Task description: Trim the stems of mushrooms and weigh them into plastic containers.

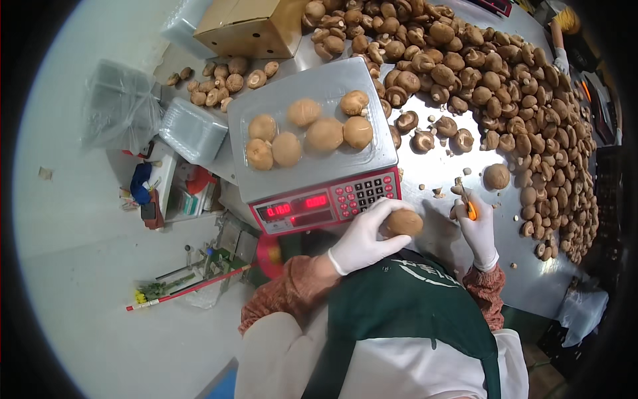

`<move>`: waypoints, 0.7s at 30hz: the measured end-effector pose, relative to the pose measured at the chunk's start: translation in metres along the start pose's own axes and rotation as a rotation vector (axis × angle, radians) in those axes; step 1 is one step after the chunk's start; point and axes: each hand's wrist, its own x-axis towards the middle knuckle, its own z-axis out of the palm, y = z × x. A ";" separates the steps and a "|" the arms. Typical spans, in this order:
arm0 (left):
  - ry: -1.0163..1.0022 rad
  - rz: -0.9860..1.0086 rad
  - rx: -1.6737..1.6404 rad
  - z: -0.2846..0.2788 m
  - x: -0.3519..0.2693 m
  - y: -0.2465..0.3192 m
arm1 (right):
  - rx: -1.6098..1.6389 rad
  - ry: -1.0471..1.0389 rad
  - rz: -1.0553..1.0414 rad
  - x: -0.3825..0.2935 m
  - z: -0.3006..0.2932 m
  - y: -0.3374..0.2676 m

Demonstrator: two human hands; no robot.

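My gloved left hand (pixel 371 234) holds a brown shiitake mushroom (pixel 404 222) by its cap, just below the keypad of a digital scale (pixel 259 184). On the scale's metal platform lies a clear plastic tray (pixel 314 158) with several shiitake caps (pixel 325 134) in it. My gloved right hand (pixel 476 232) grips a small orange-handled cutting tool (pixel 470 208) over the steel table (pixel 448 249). Its blade is too small to make out well. Brown mushroom parts show beside the fingers, and I cannot tell whether they are held. One loose shiitake (pixel 496 176) rests just beyond that hand.
A large heap of shiitake (pixel 498 95) curves along the far and right side. Stem scraps (pixel 438 192) dot the steel. Left of the scale are stacked plastic trays (pixel 193 130), small mushrooms (pixel 219 82) and a cardboard box (pixel 254 30). Another person's gloved hand (pixel 561 61) appears at upper right.
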 end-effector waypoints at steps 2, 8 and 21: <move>0.141 0.140 0.203 -0.012 -0.004 -0.002 | -0.009 0.004 -0.005 0.000 0.001 -0.002; 0.653 0.371 0.751 -0.079 0.013 0.047 | -0.062 0.015 -0.096 0.001 0.002 -0.009; 0.608 0.230 1.375 -0.139 0.074 0.045 | -0.035 0.074 -0.077 -0.006 -0.007 0.007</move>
